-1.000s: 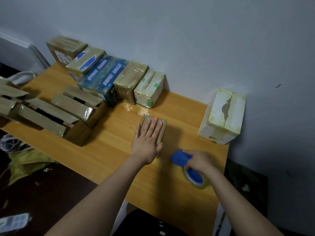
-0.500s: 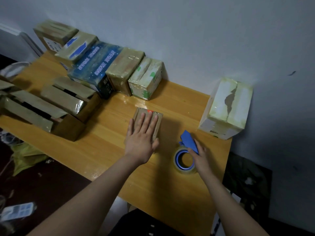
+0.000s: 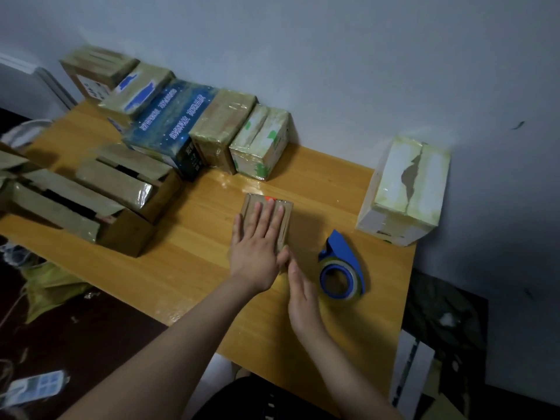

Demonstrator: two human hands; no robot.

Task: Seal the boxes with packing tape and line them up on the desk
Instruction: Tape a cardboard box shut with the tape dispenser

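Just below the centre of the frame, on the yellow-brown wooden bench [image 3: 188,262]: 1 small brown cardboard box [image 3: 251,201] with an orange-red mark at its far edge, pinned under the left hand [image 3: 257,250]. Left fingers [image 3: 268,213] straight and flat on the lid, pressing, curled round nothing. Long axis of the box running up the frame, from the near edge of the bench toward the wall, with those fingers laid along it.

Right hand [image 3: 303,294] edge-on just below and right of the box, fingers [image 3: 292,268] straight, holding nothing, tips at the near right corner beside the left thumb; touching the box or just short of it, cannot tell. Blue tape dispenser with a roll of clear tape [image 3: 342,268] flat on the bench just right of that hand, apart from it, far nearer to the right hand than to the left.

Along the wall in the upper left, 5 taped boxes side by side, ending in a white-and-green one [image 3: 260,144]. Bare bench between that end and 1 white taped box with a torn top [image 3: 406,189] at the right. Brown boxes with open flaps [image 3: 91,195] at the left edge, not yet sealed.

Tape on the small lid: cannot tell, hand in the way. Probably pressing down or squaring up. Free end of the row up and slightly right of the left fingertips, so likely a push along the long axis.
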